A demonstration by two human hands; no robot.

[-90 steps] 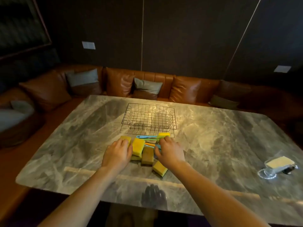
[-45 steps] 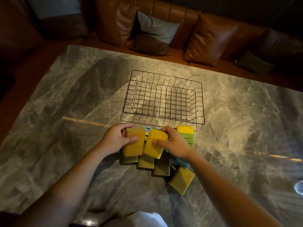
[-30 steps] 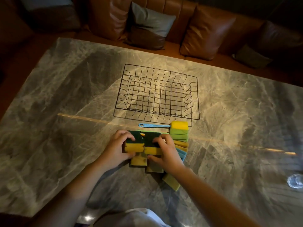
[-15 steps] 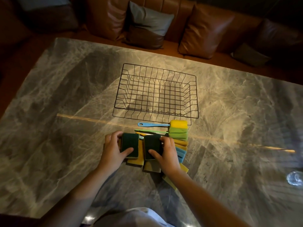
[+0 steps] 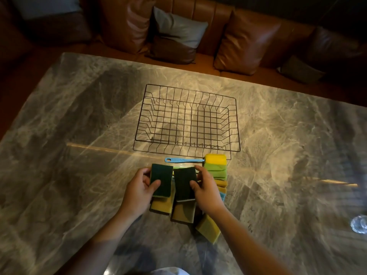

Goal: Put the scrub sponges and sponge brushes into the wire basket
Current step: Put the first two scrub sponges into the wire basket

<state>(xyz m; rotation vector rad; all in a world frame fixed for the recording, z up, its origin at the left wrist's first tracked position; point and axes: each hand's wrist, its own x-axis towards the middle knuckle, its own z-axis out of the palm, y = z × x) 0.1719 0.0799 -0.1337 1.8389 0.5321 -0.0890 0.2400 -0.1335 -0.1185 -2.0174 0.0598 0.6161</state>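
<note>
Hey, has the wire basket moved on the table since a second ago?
No. The wire basket sits just beyond the blue-handled sponge brush, same gap and angle as before; only the camera shifted slightly.

you face a grey marble surface [image 5: 79, 120], brown leather sofa [image 5: 208, 22] behind it, grey-and-brown cushion [image 5: 174, 36], leather pillow [image 5: 246, 42], dim warm light

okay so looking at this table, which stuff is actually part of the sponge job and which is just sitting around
Part of the job:
- wire basket, nothing in it yet
- scrub sponge in the left hand
- scrub sponge in the right hand
- loose scrub sponges on the table
- sponge brushes, stacked by the basket

Just lying about:
- sofa cushions
- a clear object at the right edge, too blurred to identify
</note>
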